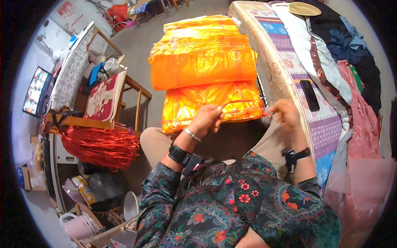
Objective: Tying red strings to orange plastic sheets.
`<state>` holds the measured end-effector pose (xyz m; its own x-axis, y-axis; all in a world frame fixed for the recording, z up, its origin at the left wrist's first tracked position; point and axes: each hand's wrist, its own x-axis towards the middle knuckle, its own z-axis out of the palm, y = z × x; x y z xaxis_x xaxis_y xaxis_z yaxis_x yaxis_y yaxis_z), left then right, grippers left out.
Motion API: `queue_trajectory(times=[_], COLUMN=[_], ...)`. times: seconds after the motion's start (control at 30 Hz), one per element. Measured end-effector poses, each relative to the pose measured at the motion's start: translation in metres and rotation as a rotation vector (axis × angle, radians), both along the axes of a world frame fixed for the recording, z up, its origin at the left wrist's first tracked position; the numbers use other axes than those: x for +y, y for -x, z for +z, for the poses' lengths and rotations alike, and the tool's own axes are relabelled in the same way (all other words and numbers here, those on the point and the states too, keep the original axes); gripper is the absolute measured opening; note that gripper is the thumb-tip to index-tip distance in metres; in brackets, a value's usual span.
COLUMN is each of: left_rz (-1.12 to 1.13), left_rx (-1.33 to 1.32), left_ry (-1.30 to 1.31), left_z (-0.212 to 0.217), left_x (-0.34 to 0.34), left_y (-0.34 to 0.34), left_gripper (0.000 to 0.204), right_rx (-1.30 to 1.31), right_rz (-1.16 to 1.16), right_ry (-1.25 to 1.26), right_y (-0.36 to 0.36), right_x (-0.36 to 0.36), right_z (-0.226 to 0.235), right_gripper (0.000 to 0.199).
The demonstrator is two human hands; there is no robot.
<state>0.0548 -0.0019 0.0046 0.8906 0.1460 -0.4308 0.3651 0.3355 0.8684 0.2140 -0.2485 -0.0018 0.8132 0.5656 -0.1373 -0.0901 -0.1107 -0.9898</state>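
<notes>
A thick stack of shiny orange plastic bags [206, 66] lies in front of me, its upper part folded over in layers. Along the near edge of the top bag runs a thin red drawstring [244, 101]. My left hand [206, 119] is closed in a pinch on the orange bag's near edge, beside the drawstring; the exact bit between the fingers is small. Just off the stack's near right corner is my right hand [286, 115], fingers curled and smeared by motion. Loose red string ends show next to its fingertips, but whether it grips them is unclear.
At left, a bundle of red strings [101, 146] hangs from a wooden chair frame [78, 122] with a red floral cushion [103, 97]. To the right stands a cloth-covered bed [300, 74] bearing a phone [309, 96], garments and a woven fan [304, 8]. A pink bucket [78, 227] sits lower left.
</notes>
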Motion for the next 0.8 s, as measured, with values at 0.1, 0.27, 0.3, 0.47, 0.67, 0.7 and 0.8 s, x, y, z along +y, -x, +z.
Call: queue_trajectory(times=[0.1,0.27,0.3,0.47,0.67,0.7,0.8], left_rz=[-0.077,-0.335,-0.203,-0.160,0.319,0.266,0.161], left_rx=[0.010,-0.010,-0.038,-0.424,-0.309,-0.352,-0.336], left_ry=[-0.231,-0.124,0.135,0.575,0.634,0.629,0.549], left_z=[-0.008,-0.042,-0.039,-0.026,0.001,0.001,0.004], left_x=[-0.016,-0.013,-0.018,-0.007,-0.004,-0.001,0.012], left_y=[0.012,0.047,0.053,0.040,0.020,0.021,0.031], left_gripper=[0.028,0.031,0.035,0.050,0.028,0.025,0.023], right_rx=[0.310,0.357,0.321,0.272,0.260,0.290,0.338], right_rz=[0.475,0.235,0.343,0.687,0.814,0.820,0.832], right_ry=[-0.025,-0.350,-0.284,-0.097,-0.012,-0.004,-0.007], right_y=[0.055,0.062,0.069,0.094,0.120,0.126,0.132], right_x=[0.071,0.122,0.123,0.118,0.102,0.099,0.093], right_z=[0.002,-0.004,0.006,0.010,0.013,0.014,0.010], right_gripper=[0.023,0.019,0.018,0.016,0.019,0.019,0.019])
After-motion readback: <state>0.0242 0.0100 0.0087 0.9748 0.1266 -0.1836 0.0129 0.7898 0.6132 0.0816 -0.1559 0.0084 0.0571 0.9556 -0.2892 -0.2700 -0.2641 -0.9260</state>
